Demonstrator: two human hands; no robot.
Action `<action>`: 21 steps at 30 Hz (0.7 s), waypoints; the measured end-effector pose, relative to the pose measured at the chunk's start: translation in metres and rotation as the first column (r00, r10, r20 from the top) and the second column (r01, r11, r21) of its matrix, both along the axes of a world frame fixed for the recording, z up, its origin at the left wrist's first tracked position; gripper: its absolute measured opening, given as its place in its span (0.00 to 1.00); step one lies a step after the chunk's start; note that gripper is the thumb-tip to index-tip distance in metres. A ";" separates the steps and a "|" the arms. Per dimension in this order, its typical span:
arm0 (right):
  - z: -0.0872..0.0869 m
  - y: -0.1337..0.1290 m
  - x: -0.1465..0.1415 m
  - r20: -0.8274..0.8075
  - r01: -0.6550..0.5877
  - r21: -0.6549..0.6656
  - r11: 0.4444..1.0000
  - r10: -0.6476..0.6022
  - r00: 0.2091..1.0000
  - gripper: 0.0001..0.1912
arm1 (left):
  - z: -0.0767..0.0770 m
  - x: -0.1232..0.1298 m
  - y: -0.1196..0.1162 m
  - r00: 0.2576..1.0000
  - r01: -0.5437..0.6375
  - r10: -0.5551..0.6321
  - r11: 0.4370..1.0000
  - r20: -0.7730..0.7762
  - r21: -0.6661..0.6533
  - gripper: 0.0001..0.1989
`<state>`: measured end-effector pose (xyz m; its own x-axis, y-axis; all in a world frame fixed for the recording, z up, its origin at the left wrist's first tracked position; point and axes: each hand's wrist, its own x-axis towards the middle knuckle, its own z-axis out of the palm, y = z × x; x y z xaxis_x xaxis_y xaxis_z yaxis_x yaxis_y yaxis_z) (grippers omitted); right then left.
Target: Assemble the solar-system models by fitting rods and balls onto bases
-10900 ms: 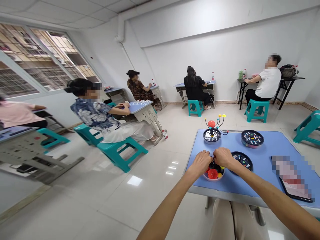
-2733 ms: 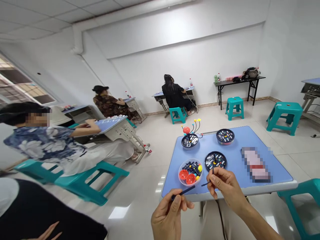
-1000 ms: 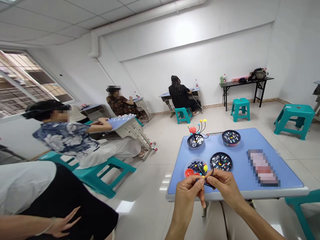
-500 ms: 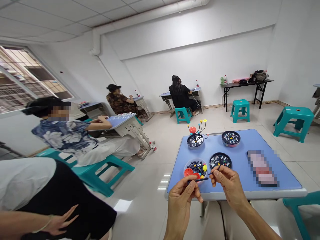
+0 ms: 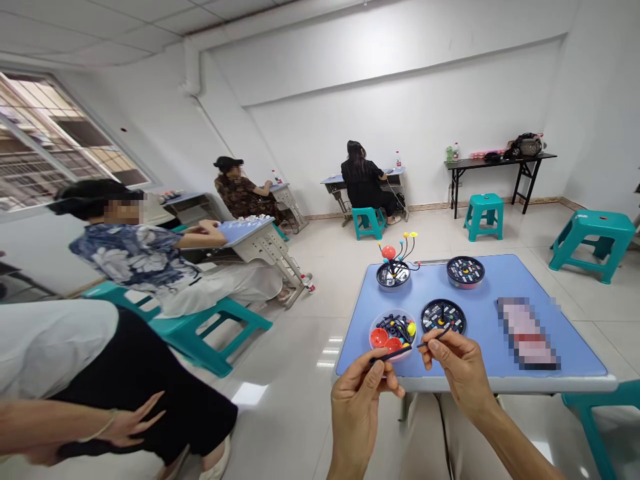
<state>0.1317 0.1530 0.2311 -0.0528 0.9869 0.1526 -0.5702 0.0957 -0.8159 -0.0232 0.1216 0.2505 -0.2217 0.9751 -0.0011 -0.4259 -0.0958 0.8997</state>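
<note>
My left hand (image 5: 364, 393) pinches a thin black rod (image 5: 395, 354) between thumb and fingers, its free end pointing right. In my right hand (image 5: 453, 360) is another slim black rod (image 5: 431, 339), tilted up to the right. The two rods are close together but apart. Just beyond my left hand, a clear bowl (image 5: 371, 337) holds black parts, red half-shells and small yellow pieces. A round black base (image 5: 430, 325) with a short upright post lies past my right hand. Behind the bowl stands an assembled model (image 5: 393, 273) with a red ball and coloured balls on curved wires.
A second black disc (image 5: 465, 271) rests at the desk's (image 5: 490, 353) back, and a blurred flat object (image 5: 529, 333) lies on its right. A person (image 5: 100, 373) stands close on the left; others sit at desks. Green stools (image 5: 593, 240) are on the floor.
The left rod now tilts upward to the right instead of lying nearly level. The right rod has turned to slope more gently. The view has shifted slightly.
</note>
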 end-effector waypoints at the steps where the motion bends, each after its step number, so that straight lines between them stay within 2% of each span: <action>1: 0.000 0.000 0.000 0.002 0.000 0.001 1.000 0.000 1.000 0.08 | -0.001 0.000 0.000 1.000 -0.006 0.006 1.000 -0.001 0.004 0.14; 12: 0.002 -0.002 0.001 0.077 0.014 0.000 1.000 -0.014 0.997 0.08 | -0.003 0.005 -0.001 1.000 -0.004 0.004 1.000 0.002 0.017 0.13; 21: -0.006 -0.002 0.008 0.148 0.038 -0.003 0.999 -0.037 0.988 0.09 | -0.012 0.007 -0.001 0.998 0.054 -0.052 0.997 -0.041 0.050 0.11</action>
<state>0.1400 0.1511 0.2255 -0.0374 0.9894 0.1404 -0.4396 0.1099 -0.8914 -0.0161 0.1202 0.2384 -0.1688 0.9840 0.0567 -0.3958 -0.1203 0.9104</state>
